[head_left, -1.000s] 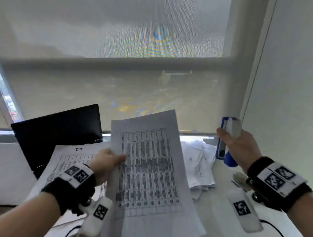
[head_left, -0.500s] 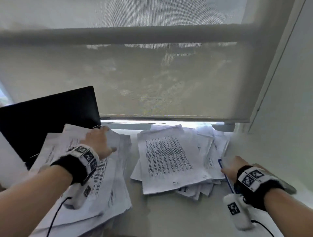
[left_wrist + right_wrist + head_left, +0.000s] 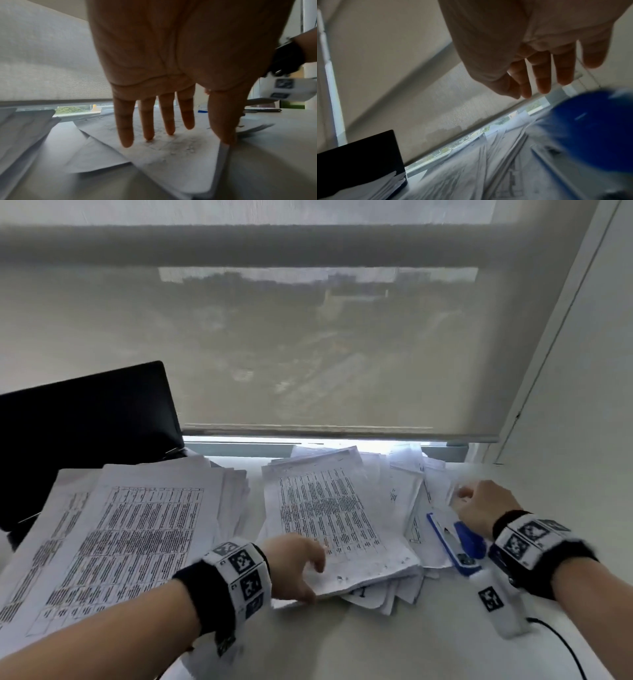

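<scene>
Two lots of printed sheets lie on the white desk [image 3: 376,645]: a squared stack [image 3: 130,529] at the left and a messy pile [image 3: 329,508] in the middle. My left hand [image 3: 298,566] is at the pile's near left corner. In the left wrist view its fingers [image 3: 147,121] are straight, tips touching the top sheet, the thumb against the pile's edge. A blue and white stapler [image 3: 455,542] lies on the pile's right side. My right hand [image 3: 479,505] hovers just beyond it, fingers [image 3: 544,75] loose and holding nothing. The stapler [image 3: 590,128] shows as a blue blur.
A black laptop [image 3: 85,426] stands open behind the left stack. A lowered roller blind [image 3: 308,354] covers the window along the desk's far edge, and a white wall [image 3: 582,405] closes the right side. A thin cable [image 3: 565,645] trails over the near right desk.
My left hand laid its raised sheet on the left stack, then crossed to the middle pile. My right hand lowered the stapler onto the papers and let it go.
</scene>
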Tool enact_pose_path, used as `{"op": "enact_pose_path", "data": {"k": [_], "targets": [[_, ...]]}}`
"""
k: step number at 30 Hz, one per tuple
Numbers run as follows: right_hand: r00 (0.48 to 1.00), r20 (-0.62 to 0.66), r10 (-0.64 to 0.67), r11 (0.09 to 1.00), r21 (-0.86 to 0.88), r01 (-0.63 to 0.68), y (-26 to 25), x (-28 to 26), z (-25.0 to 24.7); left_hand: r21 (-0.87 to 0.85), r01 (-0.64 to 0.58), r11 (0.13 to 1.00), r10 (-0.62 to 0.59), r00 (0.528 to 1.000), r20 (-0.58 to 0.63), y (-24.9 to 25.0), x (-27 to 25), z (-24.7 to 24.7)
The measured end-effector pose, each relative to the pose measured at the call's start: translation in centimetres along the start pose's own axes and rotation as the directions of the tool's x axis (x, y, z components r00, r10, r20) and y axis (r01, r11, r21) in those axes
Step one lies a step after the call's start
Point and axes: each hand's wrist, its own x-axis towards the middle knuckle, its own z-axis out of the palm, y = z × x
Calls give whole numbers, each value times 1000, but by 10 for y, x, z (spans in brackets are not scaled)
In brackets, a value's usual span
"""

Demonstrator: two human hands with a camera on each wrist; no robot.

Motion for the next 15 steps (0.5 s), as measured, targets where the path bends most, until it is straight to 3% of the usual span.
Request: {"op": "enact_pose_path", "data": {"k": [6,9,12,15], "targets": [[984,146,99,982,-176,-73,42,-32,-9,70,-23,997,30,995,-98,10,-9,-6],[987,97,132,959,-263,-102,57,-39,0,108,-3,994,25,978,-207,17,-19,-17],[975,69,212,930,-321,-180,69,-46,2,18,-64,998,67,958,-279,26,-39,-24],[980,-16,199,919,-344,-192,68,-65,-7,-31,-180,983,174,975,-140,43,-69,-19]]}}
